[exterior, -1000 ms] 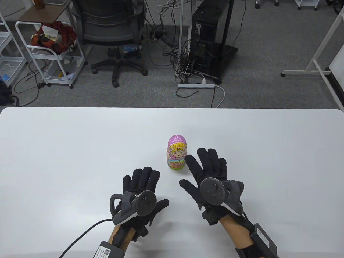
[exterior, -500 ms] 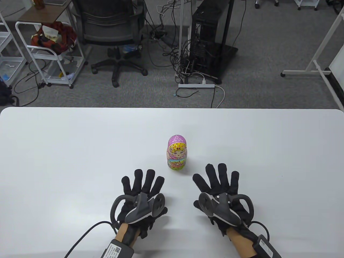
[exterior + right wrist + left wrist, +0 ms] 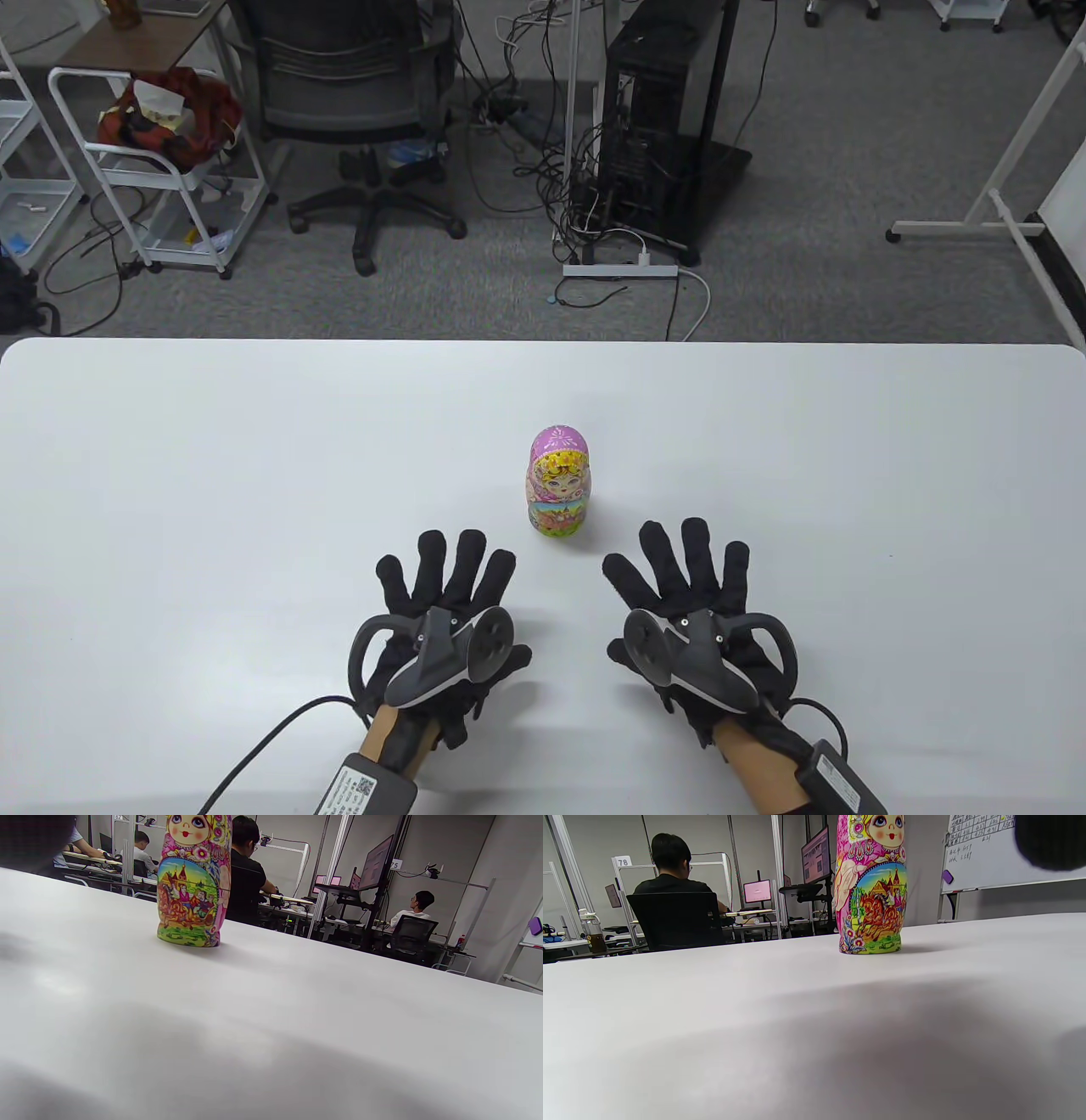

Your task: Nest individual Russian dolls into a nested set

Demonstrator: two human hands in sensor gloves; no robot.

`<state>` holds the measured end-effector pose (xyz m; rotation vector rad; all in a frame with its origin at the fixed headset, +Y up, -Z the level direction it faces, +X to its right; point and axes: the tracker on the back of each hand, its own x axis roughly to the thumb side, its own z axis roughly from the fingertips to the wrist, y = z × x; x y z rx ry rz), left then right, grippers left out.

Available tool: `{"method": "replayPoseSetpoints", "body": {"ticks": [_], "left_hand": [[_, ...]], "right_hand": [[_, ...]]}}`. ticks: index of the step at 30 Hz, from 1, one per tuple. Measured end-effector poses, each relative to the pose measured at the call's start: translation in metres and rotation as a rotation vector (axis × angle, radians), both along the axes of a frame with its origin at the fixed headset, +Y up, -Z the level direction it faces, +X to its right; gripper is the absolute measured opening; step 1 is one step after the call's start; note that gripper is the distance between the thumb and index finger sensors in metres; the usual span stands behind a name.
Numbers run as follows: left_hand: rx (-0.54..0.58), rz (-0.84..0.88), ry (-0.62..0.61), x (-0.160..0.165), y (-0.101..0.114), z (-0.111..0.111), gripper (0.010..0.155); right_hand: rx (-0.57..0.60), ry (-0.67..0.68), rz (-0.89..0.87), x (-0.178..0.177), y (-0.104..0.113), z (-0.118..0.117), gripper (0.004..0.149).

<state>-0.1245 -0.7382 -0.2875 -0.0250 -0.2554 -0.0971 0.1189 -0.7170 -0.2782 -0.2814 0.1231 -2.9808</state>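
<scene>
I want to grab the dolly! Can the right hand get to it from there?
Probably yes. The right hand lies flat with spread fingers, just nearer than the upright Russian doll, and only bare table lies between them.

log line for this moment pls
doll: single, closed, upright on table | left hand: flat, fingers spread, empty | right hand: same | both apart from doll

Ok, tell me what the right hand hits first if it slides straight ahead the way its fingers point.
Probably nothing: the right hand lies flat with fingers pointing up the white table, passing right of the pink painted nesting doll. Depth is hard to judge.
</scene>
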Motion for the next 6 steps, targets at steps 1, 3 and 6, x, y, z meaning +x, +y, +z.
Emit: {"method": "replayPoseSetpoints", "body": {"ticks": [1, 3, 6], "left_hand": [[-0.004, 0.002, 0.000, 0.0001, 0.0003, 0.0001, 0.104], [-0.005, 0.008, 0.000, 0.0001, 0.0000, -0.0001, 0.104], [-0.015, 0.017, 0.003, -0.0010, -0.0007, -0.0011, 0.104]], "right_hand": [[-0.003, -0.001, -0.003, 0.0004, -0.0001, -0.0001, 0.091], [-0.012, -0.004, -0.014, 0.0014, -0.0006, -0.0008, 0.090], [-0.027, -0.001, -0.032, 0.0019, -0.0021, -0.0014, 0.090]]}}
